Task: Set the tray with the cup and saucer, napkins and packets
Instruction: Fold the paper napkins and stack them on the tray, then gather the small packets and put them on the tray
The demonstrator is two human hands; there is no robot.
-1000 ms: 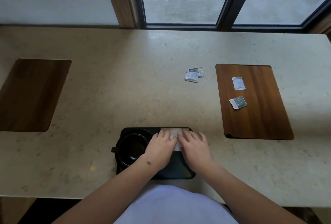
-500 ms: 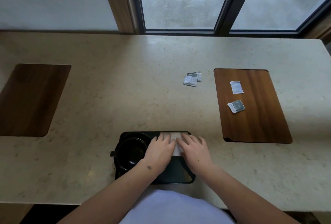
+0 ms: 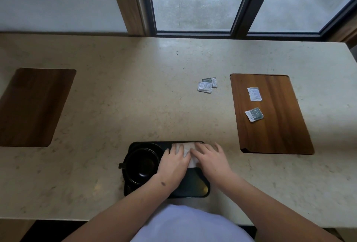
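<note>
A black tray [image 3: 195,187] sits at the near edge of the stone counter. On its left half stands a black cup [image 3: 142,161] on a black saucer [image 3: 126,179], handle pointing left. A white napkin [image 3: 187,150] lies on the tray's far right part. My left hand [image 3: 173,161] and my right hand [image 3: 210,159] both press flat on the napkin, fingers straight. Two packets [image 3: 206,85] lie together on the counter beyond the tray. Two more packets, one white [image 3: 254,93] and one greenish [image 3: 254,114], lie on the right wooden inlay [image 3: 274,125].
A second wooden inlay [image 3: 32,106] is set in the counter at the left. A wall and dark-framed windows [image 3: 193,2] run along the counter's far edge. The counter's near edge lies just below the tray.
Both hands stay pressed on the napkin, shifting only slightly; the view has tilted a little. The objects stay where they were.
</note>
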